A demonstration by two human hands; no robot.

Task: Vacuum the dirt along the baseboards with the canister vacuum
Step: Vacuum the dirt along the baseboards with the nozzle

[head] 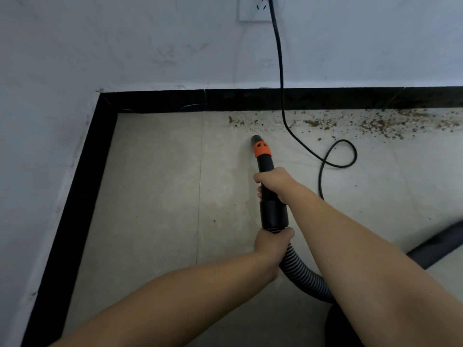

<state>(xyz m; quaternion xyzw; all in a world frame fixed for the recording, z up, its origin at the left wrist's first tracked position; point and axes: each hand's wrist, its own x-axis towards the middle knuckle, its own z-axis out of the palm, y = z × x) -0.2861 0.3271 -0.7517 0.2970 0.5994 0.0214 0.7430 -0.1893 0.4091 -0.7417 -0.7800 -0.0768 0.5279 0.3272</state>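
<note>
A black vacuum nozzle (265,166) with an orange collar points at the floor a little short of the black baseboard (225,100). My right hand (274,182) grips the nozzle tube just behind the collar. My left hand (271,242) grips the ribbed grey hose (300,274) where it joins the tube. Brown dirt (370,123) lies scattered along the far baseboard, from just beyond the nozzle tip out to the right edge. The floor to the left of the nozzle, toward the corner, looks free of dirt.
A black power cord (281,78) drops from a wall socket (255,8), crosses the dirt and loops on the tile floor right of the nozzle. A dark object (441,244), perhaps the canister, shows at the right edge. A second baseboard (75,196) runs down the left wall.
</note>
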